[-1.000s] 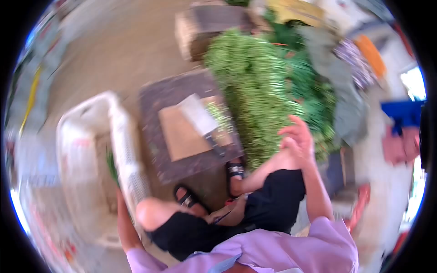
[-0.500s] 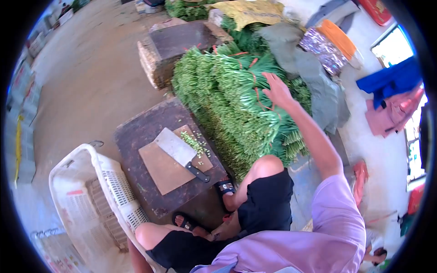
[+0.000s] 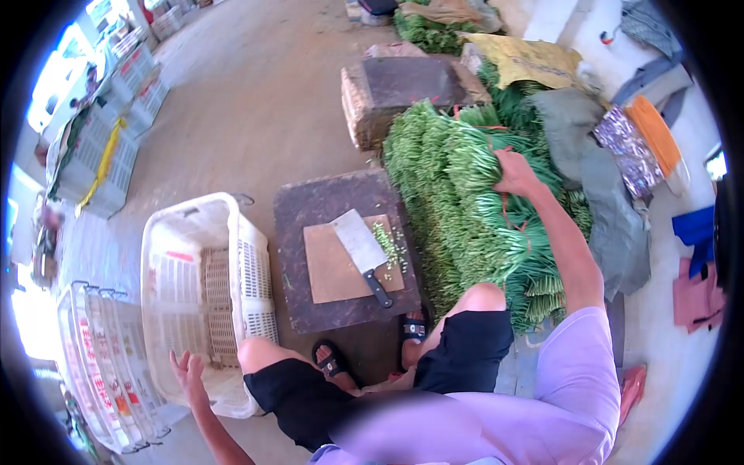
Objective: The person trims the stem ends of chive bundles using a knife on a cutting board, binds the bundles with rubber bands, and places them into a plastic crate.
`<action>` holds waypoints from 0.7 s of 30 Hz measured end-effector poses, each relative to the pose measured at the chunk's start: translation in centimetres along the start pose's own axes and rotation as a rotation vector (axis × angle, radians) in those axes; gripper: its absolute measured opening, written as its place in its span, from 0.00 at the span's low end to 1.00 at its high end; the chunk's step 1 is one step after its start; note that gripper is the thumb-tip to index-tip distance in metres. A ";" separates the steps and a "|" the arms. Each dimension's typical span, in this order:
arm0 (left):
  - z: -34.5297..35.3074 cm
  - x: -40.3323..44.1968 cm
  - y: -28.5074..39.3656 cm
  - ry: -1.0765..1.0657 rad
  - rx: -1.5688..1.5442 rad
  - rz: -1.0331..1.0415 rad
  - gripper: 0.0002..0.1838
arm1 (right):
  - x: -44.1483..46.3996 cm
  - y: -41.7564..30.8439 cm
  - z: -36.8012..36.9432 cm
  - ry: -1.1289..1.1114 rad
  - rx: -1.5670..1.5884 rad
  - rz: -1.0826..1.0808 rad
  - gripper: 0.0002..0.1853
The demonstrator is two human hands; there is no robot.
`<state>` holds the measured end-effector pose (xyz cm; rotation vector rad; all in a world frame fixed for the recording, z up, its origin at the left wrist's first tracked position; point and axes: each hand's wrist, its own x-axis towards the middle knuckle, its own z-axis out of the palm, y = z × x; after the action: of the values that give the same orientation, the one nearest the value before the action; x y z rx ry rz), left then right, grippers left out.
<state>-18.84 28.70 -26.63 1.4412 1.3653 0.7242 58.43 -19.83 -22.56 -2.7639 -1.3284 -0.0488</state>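
My right hand (image 3: 518,173) is curled round the top of a bundle of long green stalks (image 3: 457,201), which look like garlic scapes and are tied with red bands. That bundle lies in a big pile of the same stalks. My left hand (image 3: 188,378) is held out empty with fingers apart, over the near side of a white plastic crate (image 3: 256,267). Between crate and pile, a low dark table (image 3: 298,205) carries a brown cutting board (image 3: 329,271). On the board rests a cleaver (image 3: 358,239), its black handle towards me, beside small chopped green bits (image 3: 391,246).
Behind the table stands another dark-topped block (image 3: 411,81). Grey sheeting (image 3: 612,225) and a yellow sack (image 3: 527,58) lie over the pile's far side. Stacked white crates (image 3: 105,364) are at my left. Clothes hang at the right wall.
My right hand has gone from spread above the bundles to curled round one. My left hand has come into view beside the crate. The camera view has swung left.
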 end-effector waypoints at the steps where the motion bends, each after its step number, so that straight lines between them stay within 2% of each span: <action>1: 1.2 -1.2 1.5 -0.006 -0.008 0.028 0.45 | -0.3 -1.6 -1.6 0.036 0.056 -0.038 0.43; 3: 4.9 -2.4 5.0 -0.164 -0.050 0.122 0.44 | -0.6 -4.9 -4.3 0.087 0.219 -0.039 0.44; 6: 14.3 -5.6 12.4 -0.445 -0.008 0.249 0.46 | -1.7 -12.9 -10.9 0.001 0.408 -0.011 0.48; 7: 17.4 -6.1 13.8 -0.589 -0.089 0.306 0.51 | -1.8 -14.7 -11.5 0.045 0.473 -0.098 0.51; 8: 20.4 -7.9 16.4 -0.667 -0.023 0.424 0.57 | -2.7 -18.2 -14.4 -0.013 0.536 -0.118 0.54; 9: 23.6 -8.7 17.3 -0.743 -0.116 0.577 0.61 | -2.7 -19.9 -14.4 0.056 0.567 -0.238 0.51; 11: 28.6 -11.7 20.9 -0.705 -0.179 0.781 0.58 | -2.8 -23.9 -14.6 0.139 0.657 -0.427 0.49; 12: 29.8 -12.9 22.5 -0.716 -0.170 0.771 0.58 | -3.2 -26.2 -15.4 0.111 0.684 -0.462 0.48; 14: 31.0 -15.3 25.2 -0.710 -0.252 0.424 0.53 | -3.5 -29.9 -14.6 0.136 0.630 -0.540 0.48; 15: 31.8 -15.0 24.6 -0.635 -0.579 0.565 0.49 | -4.1 -31.3 -14.7 0.095 0.609 -0.469 0.49; 17: 30.5 -15.3 25.6 -0.566 -0.737 0.601 0.49 | -3.5 -31.2 -12.9 0.044 0.803 -0.567 0.49; 19: 28.0 -13.1 24.7 -0.346 -0.412 0.721 0.50 | -2.7 -30.3 -8.2 -0.005 0.828 -0.495 0.47; 20: 26.6 -11.3 24.0 -0.335 -0.306 0.710 0.52 | -2.4 -28.9 -5.4 -0.050 0.836 -0.415 0.46; 21: 25.7 -9.6 23.4 -0.338 -0.206 0.702 0.54 | -2.6 -28.6 -2.1 -0.183 0.763 -0.204 0.39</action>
<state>11.45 15.78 -11.91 1.7832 0.4924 0.9693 34.53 -4.20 -19.10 -2.0218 -1.2988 0.5821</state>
